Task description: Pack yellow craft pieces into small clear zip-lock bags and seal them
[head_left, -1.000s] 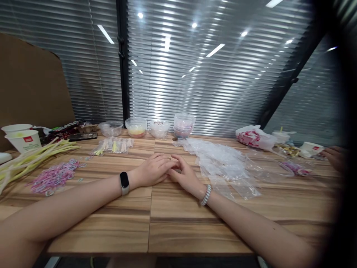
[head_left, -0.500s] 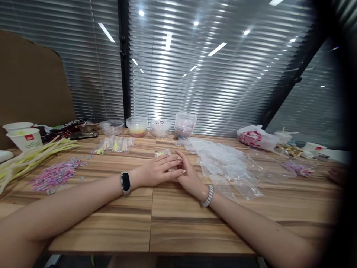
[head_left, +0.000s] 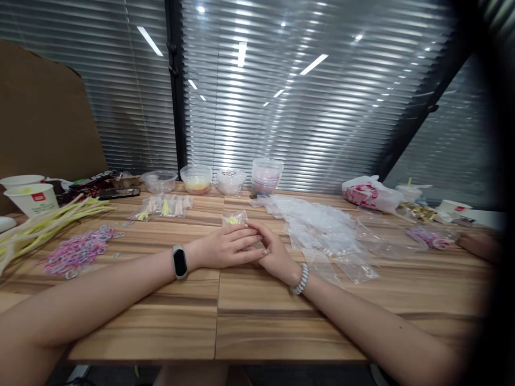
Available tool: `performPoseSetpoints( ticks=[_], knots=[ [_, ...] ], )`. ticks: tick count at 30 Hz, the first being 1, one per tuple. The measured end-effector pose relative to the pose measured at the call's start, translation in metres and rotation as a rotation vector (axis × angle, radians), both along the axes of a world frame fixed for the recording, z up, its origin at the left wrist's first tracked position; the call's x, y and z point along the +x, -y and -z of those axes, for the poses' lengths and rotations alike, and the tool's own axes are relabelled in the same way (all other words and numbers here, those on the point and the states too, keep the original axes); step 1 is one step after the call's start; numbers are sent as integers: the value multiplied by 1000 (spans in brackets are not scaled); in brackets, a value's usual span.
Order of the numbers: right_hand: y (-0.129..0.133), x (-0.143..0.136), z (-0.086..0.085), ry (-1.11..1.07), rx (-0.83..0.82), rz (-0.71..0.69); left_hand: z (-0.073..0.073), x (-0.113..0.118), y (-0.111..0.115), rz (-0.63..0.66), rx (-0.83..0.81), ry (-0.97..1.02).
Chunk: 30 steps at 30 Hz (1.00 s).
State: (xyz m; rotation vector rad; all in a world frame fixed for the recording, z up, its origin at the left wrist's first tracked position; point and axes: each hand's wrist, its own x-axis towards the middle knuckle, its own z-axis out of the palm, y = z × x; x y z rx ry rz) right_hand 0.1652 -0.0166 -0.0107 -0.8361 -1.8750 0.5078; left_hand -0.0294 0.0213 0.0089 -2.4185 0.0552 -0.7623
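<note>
both my left hand [head_left: 225, 247] and right hand [head_left: 277, 258], grip too hidden to tell, meet at the near side of a small clear plastic bag [head_left: 241, 216] with yellow contents [head_left: 232, 220], seemingly mid-bagging, calling next for steadiness.

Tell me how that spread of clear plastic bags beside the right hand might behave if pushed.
The clear plastic bags look thin and see-through, so probably light and floppy. They overlap loosely, so a push would likely slide them apart. Their glossy shine suggests slipperiness.
</note>
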Motion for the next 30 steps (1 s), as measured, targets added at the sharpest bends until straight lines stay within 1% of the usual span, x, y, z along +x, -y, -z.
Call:
performPoseSetpoints(
  ticks=[4, 7, 13, 16, 19, 22, 26, 30],
  knots=[
    [1, 0, -2, 5, 33, -33, -2, 0, 1, 24, 33, 14],
    [1, 1, -1, -2, 25, -56, -2, 0, 2, 33, 58, 29],
    [-1, 2, 3, -50, -11, -25, -3, 1, 3, 27, 68, 46],
    [-2, 1, 4, -85, -31, -15, -2, 1, 2, -2, 51, 35],
    [-4, 1, 5, -125, -57, -11, 1, -1, 0, -64, 29, 25],
    [-6, 3, 7, -184, -43, -15, 6, -1, -2, -121, 15, 31],
    [-9, 7, 9, -257, -3, -86, 8, -1, -5, -110, 38, 68],
    [-14, 10, 10, -342, -42, -70, 8, -2, -5, -172, 50, 68]
  ],
)
